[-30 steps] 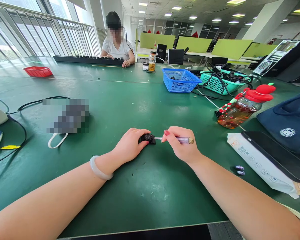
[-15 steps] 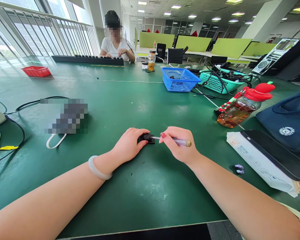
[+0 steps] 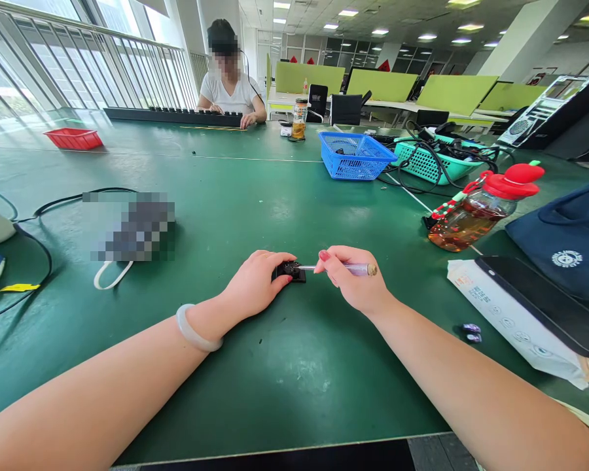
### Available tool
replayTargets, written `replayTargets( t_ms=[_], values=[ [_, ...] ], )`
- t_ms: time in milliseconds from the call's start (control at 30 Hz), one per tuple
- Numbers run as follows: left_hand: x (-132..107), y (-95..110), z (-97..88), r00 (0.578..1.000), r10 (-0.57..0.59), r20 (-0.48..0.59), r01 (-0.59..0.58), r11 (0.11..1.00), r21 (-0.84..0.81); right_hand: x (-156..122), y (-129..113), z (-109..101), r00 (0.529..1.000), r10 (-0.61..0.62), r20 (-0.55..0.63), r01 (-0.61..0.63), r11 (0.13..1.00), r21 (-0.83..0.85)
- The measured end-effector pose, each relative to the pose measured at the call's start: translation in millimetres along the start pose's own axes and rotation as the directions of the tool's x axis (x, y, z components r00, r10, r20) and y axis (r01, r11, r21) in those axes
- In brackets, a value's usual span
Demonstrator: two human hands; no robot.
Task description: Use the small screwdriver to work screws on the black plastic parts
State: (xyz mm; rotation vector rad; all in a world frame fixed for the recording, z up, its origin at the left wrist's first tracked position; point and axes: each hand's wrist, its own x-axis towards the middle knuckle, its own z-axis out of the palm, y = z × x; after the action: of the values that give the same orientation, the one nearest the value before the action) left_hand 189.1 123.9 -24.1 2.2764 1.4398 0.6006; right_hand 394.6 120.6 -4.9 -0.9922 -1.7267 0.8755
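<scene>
On the green table, my left hand (image 3: 259, 281) grips a small black part (image 3: 294, 273) between thumb and fingers, holding it against the surface. What exactly the part is cannot be made out. A screwdriver (image 3: 360, 269) with a pale, translucent handle lies in the closed fingers of my right hand (image 3: 356, 278). Its thin metal shaft points left, and the tip meets the black part beside my left thumb. My right thumb rests along the top of the handle. The tip itself is too small to see clearly.
A blue basket (image 3: 357, 157), a teal basket of cables (image 3: 434, 160) and a red-lidded bottle (image 3: 476, 212) stand at the right, near a white packet (image 3: 510, 320). A red tray (image 3: 73, 138) sits far left. Across the table a person (image 3: 230, 88) sits behind a long black strip (image 3: 171, 116).
My right thumb and fingers have shifted slightly on the screwdriver handle, while my left hand stays on the black part. The person opposite has moved one hand down to the strip's end.
</scene>
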Motion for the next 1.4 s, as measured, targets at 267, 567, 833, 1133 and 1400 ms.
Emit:
replayTargets(
  t_ms=[267, 567, 833, 1133, 1400],
  values=[
    [-0.7, 2.3, -1.1, 1.0, -0.017, 0.002, 0.017, 1.0, -0.002, 8.1, 11.1, -1.1, 0.958, 0.287, -0.011, -0.277, 0.932, 0.232],
    [-0.5, 2.7, -1.5, 1.0, -0.009, 0.001, 0.009, 1.0, 0.011, 5.4, 12.1, 2.0, 0.985, 0.169, 0.041, -0.172, 0.979, 0.11],
    [0.1, 0.5, -0.1, 1.0, 0.0, 0.002, 0.0, 1.0, 0.012, 8.2, 17.5, 3.0, 0.981, 0.192, 0.013, -0.189, 0.954, 0.231],
    [-0.4, 2.6, -1.7, 1.0, -0.011, 0.003, 0.011, 1.0, 0.002, 9.8, 20.0, 3.5, 0.965, 0.26, -0.042, -0.241, 0.936, 0.258],
    [0.1, 2.5, -1.7, 1.0, -0.014, 0.001, 0.014, 1.0, 0.001, 10.4, 16.7, 2.1, 0.977, 0.195, -0.087, -0.142, 0.898, 0.417]
  ],
)
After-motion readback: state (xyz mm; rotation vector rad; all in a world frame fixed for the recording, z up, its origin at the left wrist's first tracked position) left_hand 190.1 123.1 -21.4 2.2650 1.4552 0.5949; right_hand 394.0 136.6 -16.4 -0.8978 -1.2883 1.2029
